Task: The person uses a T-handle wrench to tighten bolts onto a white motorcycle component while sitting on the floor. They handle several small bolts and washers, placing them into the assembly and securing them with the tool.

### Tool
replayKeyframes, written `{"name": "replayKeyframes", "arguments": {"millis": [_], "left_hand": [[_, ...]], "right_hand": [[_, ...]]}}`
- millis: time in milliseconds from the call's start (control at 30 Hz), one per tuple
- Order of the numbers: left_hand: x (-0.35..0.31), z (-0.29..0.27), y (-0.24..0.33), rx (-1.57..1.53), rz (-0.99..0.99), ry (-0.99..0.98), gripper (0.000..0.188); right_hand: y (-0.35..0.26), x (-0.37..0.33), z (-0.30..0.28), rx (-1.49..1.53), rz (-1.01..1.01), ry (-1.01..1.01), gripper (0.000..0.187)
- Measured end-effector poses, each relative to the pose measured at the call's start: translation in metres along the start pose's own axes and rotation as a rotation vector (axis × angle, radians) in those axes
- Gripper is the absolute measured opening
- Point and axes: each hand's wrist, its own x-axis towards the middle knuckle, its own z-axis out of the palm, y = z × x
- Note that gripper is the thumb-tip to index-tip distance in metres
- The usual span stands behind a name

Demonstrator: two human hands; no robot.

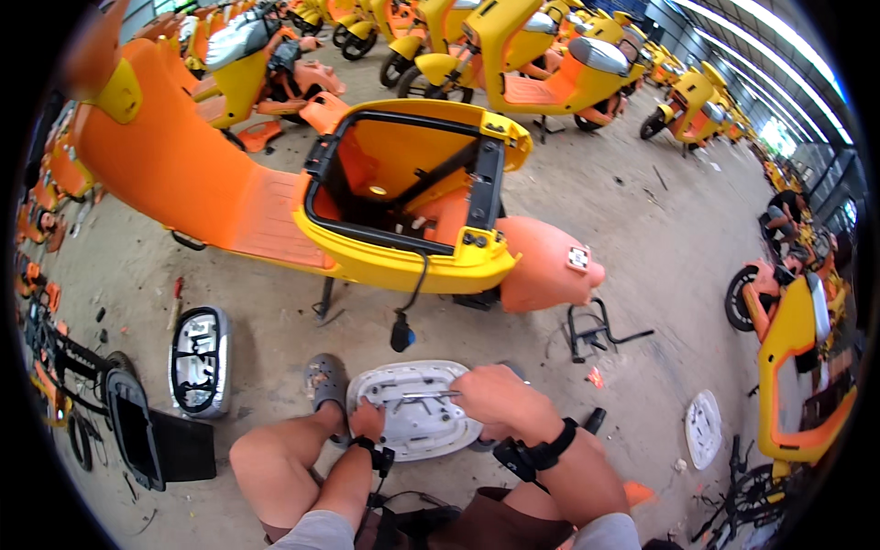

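Observation:
On the floor between my feet lies a white oval plastic panel with a raised rim and several holes. My right hand, over its right end, is closed round a long thin metal tool. The shaft lies nearly level across the panel's upper part, pointing left. My left hand grips the panel's left edge near the tool's far tip, its fingers bent and partly hidden. Just beyond stands a yellow and orange scooter with its seat compartment uncovered. A black cable end hangs from its side.
A silver seat lies underside up at the left, with a red-handled tool near it. A black box, a bent black metal frame and another white panel lie around. Scooters fill the back; a person crouches far right.

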Motion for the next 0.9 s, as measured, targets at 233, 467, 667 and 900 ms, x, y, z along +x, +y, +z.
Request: {"name": "replayKeyframes", "arguments": {"millis": [233,467,667,900], "left_hand": [[0.01,0.009,-0.008,-0.036,0.053,-0.006,0.033],[0.004,-0.009,-0.003,-0.027,0.058,-0.046,0.04],[0.009,-0.006,-0.008,-0.065,-0.011,-0.144,0.038],[0.021,-0.002,-0.005,-0.105,-0.116,-0.219,0.044]], "right_hand": [[-0.005,0.008,0.001,-0.032,-0.001,-0.03,0.022],[0.001,0.002,0.003,-0.006,0.017,-0.023,0.02],[-0.002,0.007,0.005,-0.024,-0.003,-0.01,0.018],[0.0,0.003,0.001,-0.014,-0.004,0.053,0.018]]}}
